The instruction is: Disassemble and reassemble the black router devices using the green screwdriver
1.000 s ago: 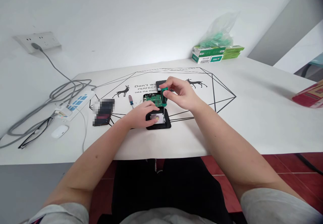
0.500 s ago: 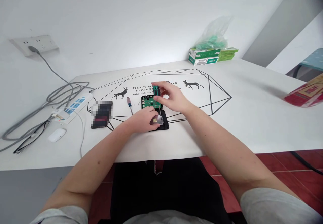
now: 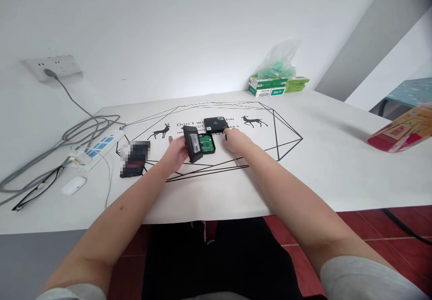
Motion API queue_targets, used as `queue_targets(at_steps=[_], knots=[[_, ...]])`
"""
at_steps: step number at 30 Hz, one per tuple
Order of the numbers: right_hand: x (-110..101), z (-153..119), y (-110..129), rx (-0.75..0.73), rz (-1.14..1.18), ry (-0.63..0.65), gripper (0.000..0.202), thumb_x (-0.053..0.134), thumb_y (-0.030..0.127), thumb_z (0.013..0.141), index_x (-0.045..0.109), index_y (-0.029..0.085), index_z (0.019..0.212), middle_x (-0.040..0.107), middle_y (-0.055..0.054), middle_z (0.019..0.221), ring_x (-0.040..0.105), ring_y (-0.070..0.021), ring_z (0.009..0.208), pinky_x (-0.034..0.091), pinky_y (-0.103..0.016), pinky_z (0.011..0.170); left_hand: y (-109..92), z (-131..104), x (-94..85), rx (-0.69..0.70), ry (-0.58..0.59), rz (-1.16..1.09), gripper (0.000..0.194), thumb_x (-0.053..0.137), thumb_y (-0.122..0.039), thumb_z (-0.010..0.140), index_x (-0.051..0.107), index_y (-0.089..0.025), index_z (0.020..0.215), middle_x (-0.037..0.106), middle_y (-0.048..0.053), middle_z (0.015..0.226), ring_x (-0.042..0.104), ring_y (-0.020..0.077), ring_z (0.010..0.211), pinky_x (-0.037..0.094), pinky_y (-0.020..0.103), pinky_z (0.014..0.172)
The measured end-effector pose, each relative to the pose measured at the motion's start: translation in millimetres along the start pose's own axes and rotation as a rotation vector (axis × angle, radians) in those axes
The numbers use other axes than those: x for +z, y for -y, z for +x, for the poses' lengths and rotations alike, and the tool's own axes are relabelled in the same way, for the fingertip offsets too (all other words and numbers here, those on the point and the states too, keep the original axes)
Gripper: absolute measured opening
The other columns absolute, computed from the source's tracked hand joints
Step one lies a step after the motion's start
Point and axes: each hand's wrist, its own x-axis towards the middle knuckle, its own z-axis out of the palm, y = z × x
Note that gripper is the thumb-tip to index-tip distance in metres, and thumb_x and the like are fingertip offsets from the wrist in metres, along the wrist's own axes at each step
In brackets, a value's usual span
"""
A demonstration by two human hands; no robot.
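My left hand grips the edge of a black case cover with a white label, tilted upright. Beside it a green circuit board lies in a black case half. Behind these, a flat black box with small stickers rests on the table. My right hand is closed, fingers curled down by the near right corner of that box. Something dark shows at its fingertips, too small to name. The tip of a screwdriver handle sticks out behind my left hand, which hides the rest.
At the left lie a power strip, a coiled grey cable, glasses, a white earbud case and a blurred-out dark object. Green boxes stand against the wall. A red packet is far right.
My left hand has moved left and raised the black cover on edge. My right hand has moved right and down; the green-handled screwdriver it held is no longer plainly visible. The flat black box now shows.
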Motion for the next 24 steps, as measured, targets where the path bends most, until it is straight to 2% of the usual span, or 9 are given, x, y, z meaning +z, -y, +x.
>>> queue_targets(at_steps=[3,5,8,10,12,14,18,21,24], knots=[[-3,-5,5,-0.097,-0.055,-0.076,0.039,0.064,0.020,0.095,0.071,0.015,0.133,0.064,-0.030,0.144,0.062,-0.0489,0.133,0.051,-0.066,0.109,-5,3,-7.6,0.070,-0.027,-0.062,0.032,0.080,-0.048,0.075,0.069,-0.022,0.092,0.076,0.007,0.094,0.074,0.0324,0.106,0.062,0.048,0.092],[-4,-8,9,-0.296,-0.044,-0.103,0.033,0.061,0.025,0.100,0.073,0.016,0.129,0.067,-0.025,0.139,0.061,-0.0445,0.133,0.048,-0.062,0.114,-8,4,-12.1,0.103,-0.044,-0.094,0.033,0.077,-0.046,0.075,0.069,-0.023,0.097,0.078,0.009,0.109,0.072,0.0333,0.117,0.060,0.050,0.100],[1,-11,18,-0.612,0.017,0.007,0.024,0.066,0.035,0.100,0.078,0.018,0.111,0.073,-0.017,0.117,0.067,-0.0349,0.116,0.054,-0.046,0.104,-9,8,-17.2,0.128,-0.087,-0.150,0.033,0.079,-0.044,0.075,0.067,-0.024,0.097,0.078,0.009,0.120,0.070,0.0313,0.126,0.057,0.049,0.108],[7,-13,24,-0.689,0.010,0.080,0.015,0.073,0.032,0.094,0.078,0.019,0.100,0.073,-0.014,0.108,0.068,-0.0303,0.105,0.054,-0.039,0.092,-7,11,-19.7,0.137,-0.132,-0.180,0.036,0.083,-0.044,0.074,0.063,-0.025,0.096,0.079,0.008,0.117,0.070,0.0290,0.126,0.055,0.047,0.111],[11,-15,28,-0.695,0.015,0.120,0.003,0.073,0.021,0.089,0.074,0.019,0.090,0.073,-0.010,0.101,0.067,-0.0245,0.091,0.050,-0.034,0.080,-3,13,-21.9,0.140,-0.178,-0.199,0.043,0.087,-0.043,0.072,0.059,-0.026,0.100,0.078,0.005,0.113,0.071,0.0264,0.124,0.054,0.046,0.112],[11,-18,30,-0.694,0.067,0.167,0.008,0.069,0.013,0.086,0.070,0.020,0.082,0.071,-0.006,0.091,0.062,-0.0195,0.080,0.047,-0.031,0.073,-1,15,-23.9,0.136,-0.199,-0.193,0.054,0.091,-0.043,0.072,0.056,-0.029,0.110,0.078,0.003,0.114,0.072,0.0244,0.121,0.054,0.046,0.112],[0,-21,26,-0.649,0.225,0.312,0.013,0.069,0.019,0.086,0.070,0.021,0.073,0.068,0.001,0.076,0.057,-0.0155,0.069,0.045,-0.029,0.068,3,14,-27.4,0.136,-0.146,-0.059,0.076,0.088,-0.041,0.073,0.046,-0.037,0.137,0.076,0.003,0.125,0.070,0.0242,0.127,0.051,0.049,0.115],[-8,-19,20,-0.561,0.310,0.186,0.021,0.068,0.037,0.094,0.078,0.020,0.089,0.076,-0.004,0.086,0.064,-0.0192,0.076,0.051,-0.033,0.075,5,13,-28.2,0.161,-0.095,0.010,0.083,0.087,-0.036,0.071,0.042,-0.037,0.141,0.072,0.005,0.133,0.066,0.0242,0.135,0.046,0.050,0.119],[-9,-14,12,-0.559,0.392,0.016,0.052,0.076,0.053,0.091,0.075,0.018,0.130,0.078,-0.016,0.128,0.071,-0.0299,0.108,0.058,-0.046,0.096,6,13,-27.2,0.163,-0.074,-0.003,0.084,0.089,-0.030,0.068,0.041,-0.035,0.136,0.070,0.006,0.138,0.063,0.0238,0.139,0.044,0.049,0.122]])
